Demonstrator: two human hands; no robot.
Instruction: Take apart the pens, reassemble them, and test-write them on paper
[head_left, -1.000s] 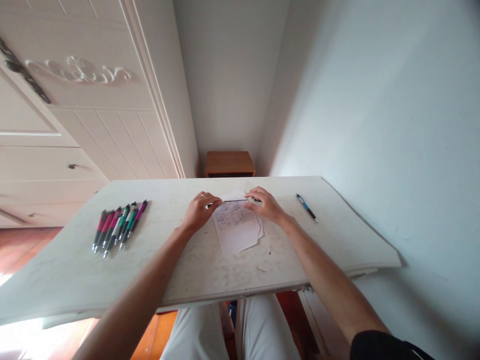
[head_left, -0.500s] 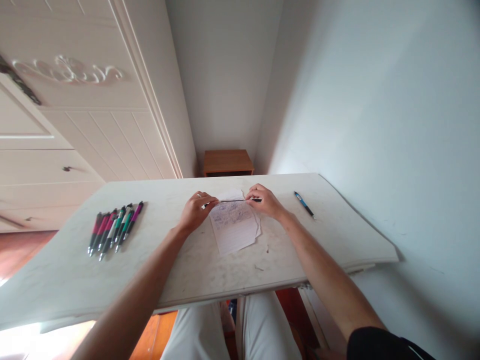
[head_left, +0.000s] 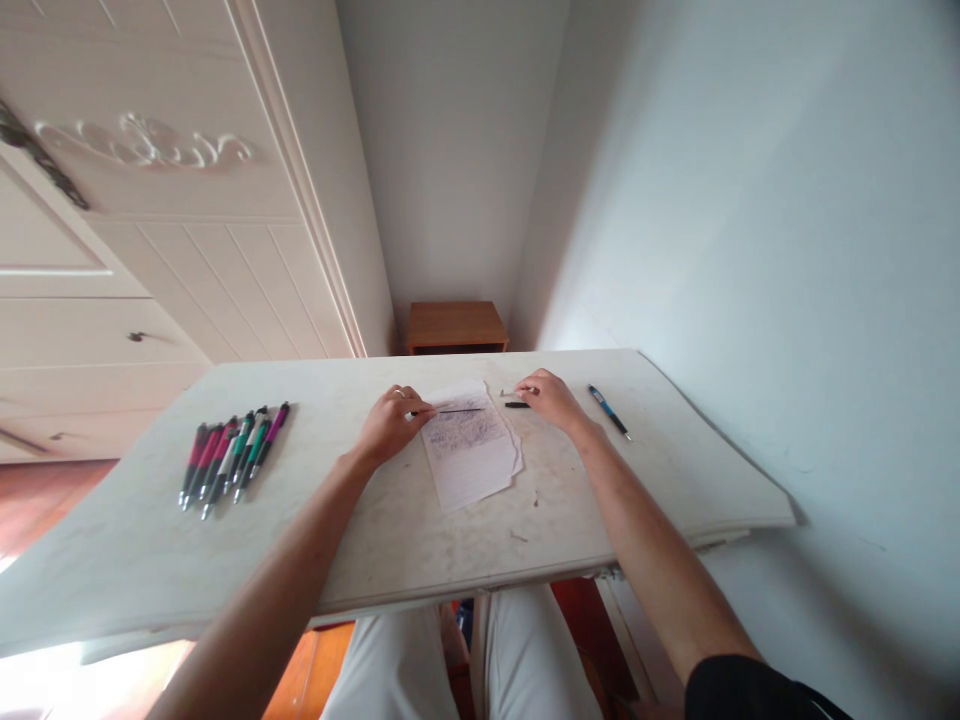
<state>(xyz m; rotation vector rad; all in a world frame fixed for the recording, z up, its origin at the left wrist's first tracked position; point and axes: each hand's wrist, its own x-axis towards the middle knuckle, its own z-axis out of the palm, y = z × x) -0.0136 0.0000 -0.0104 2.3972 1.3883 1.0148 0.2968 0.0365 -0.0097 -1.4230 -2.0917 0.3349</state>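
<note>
My left hand is closed in a pinch above the left edge of the scribbled paper sheets. From its fingertips a thin dark pen refill points right over the paper; a short dark end shows on the other side of the fingers. Right of the sheets, my right hand pinches a small pale piece, too small to name. Just below its fingertips is a short black pen part, seemingly on the table. A blue and black pen lies farther right.
Several pens with pink, green, white and purple barrels lie in a group at the left of the white table. A wall borders the table's right side. A brown wooden stand and a white cabinet stand beyond it.
My right hand has moved right, away from the refill, and now pinches a small pale piece. The black part that was at its fingers now shows below them. My left hand has hardly moved.
</note>
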